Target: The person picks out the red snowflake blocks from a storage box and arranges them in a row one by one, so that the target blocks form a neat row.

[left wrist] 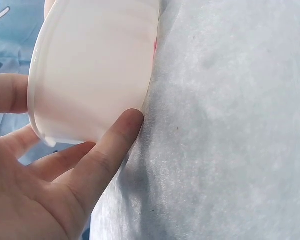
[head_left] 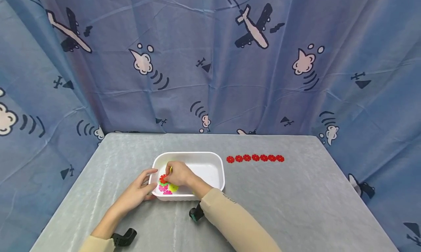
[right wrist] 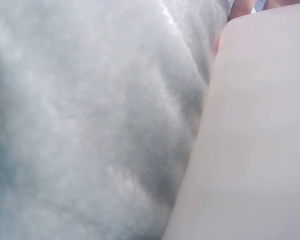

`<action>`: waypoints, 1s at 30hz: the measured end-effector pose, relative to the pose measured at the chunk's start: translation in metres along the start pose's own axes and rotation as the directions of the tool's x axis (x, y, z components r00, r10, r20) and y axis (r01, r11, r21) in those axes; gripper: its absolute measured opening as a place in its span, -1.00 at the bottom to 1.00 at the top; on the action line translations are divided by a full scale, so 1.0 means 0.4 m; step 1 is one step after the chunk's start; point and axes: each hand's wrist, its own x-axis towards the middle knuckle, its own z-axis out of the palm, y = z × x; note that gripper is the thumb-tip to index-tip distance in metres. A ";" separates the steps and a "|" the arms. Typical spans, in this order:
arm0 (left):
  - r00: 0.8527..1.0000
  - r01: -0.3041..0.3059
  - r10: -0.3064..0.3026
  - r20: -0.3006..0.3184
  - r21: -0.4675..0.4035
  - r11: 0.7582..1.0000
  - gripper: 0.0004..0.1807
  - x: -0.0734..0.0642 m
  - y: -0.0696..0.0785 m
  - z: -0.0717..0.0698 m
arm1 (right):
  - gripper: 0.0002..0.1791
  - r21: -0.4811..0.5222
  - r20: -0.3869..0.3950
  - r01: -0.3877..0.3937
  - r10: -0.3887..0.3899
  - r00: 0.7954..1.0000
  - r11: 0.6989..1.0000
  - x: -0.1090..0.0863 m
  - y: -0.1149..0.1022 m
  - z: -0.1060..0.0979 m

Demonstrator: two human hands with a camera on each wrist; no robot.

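A white plastic tray stands on the table with a small heap of flower-shaped pieces in its left end. The heap shows a red piece on top, pink pieces and a yellow one. My left hand rests against the tray's left end, its fingers spread along the outer wall. Reaching into the tray over the heap, my right hand has its fingers bent. A yellow piece shows edge-on between its finger and thumb, its fingertips right by the red piece.
Right of the tray, a row of several red flower-shaped pieces lies on the grey cloth-covered table. A blue curtain printed with airplanes hangs behind and at both sides. Black wrist cameras sit on both arms.
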 end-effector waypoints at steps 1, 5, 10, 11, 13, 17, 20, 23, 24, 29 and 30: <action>1.000 0.001 -0.001 0.001 -0.002 1.000 -0.42 0.000 0.001 0.001 | -0.74 0.004 -0.012 0.011 -0.011 1.000 1.000 -0.001 0.002 -0.001; 1.000 0.005 -0.005 0.007 -0.004 1.000 -0.42 0.001 0.001 0.002 | -0.77 0.027 -0.054 0.056 -0.055 0.997 0.998 -0.005 0.007 -0.009; 1.000 0.007 -0.007 0.004 0.008 1.000 -0.40 -0.001 0.004 0.000 | -0.82 0.055 -0.045 0.054 -0.051 0.998 0.997 -0.013 0.001 -0.035; 1.000 0.004 -0.004 0.003 0.011 1.000 -0.40 -0.001 0.004 0.000 | -0.83 0.053 -0.045 0.049 -0.046 0.998 0.997 -0.016 -0.001 -0.042; 1.000 -0.001 0.000 0.004 0.008 1.000 -0.39 -0.001 0.006 0.000 | -0.84 0.038 -0.045 0.040 -0.039 0.998 0.998 -0.021 -0.004 -0.059; 1.000 0.002 -0.002 0.005 0.001 1.000 -0.40 0.000 0.006 0.002 | -0.85 0.017 -0.034 0.035 -0.035 0.999 0.999 -0.036 -0.009 -0.101; 1.000 0.010 -0.010 0.000 0.009 1.000 -0.40 0.001 0.005 0.001 | -0.85 0.019 -0.034 0.046 -0.045 0.998 0.999 -0.047 -0.008 -0.129; 1.000 0.017 -0.017 -0.010 0.024 1.000 -0.41 0.001 0.004 0.001 | -0.85 0.012 -0.045 0.062 -0.061 0.997 0.998 -0.060 -0.004 -0.155; 1.000 0.020 -0.020 -0.014 0.026 0.999 -0.41 0.001 0.005 0.001 | -0.85 0.016 -0.046 0.064 -0.064 0.997 0.998 -0.065 -0.002 -0.163; 1.000 0.024 -0.024 -0.011 0.034 0.999 -0.40 0.001 0.004 0.001 | -0.87 0.035 -0.042 0.060 -0.059 0.997 0.998 -0.103 0.006 -0.212; 1.000 0.024 -0.024 -0.010 0.033 0.999 -0.40 0.001 0.004 0.002 | -0.88 0.038 -0.042 0.062 -0.060 0.997 0.997 -0.111 0.009 -0.222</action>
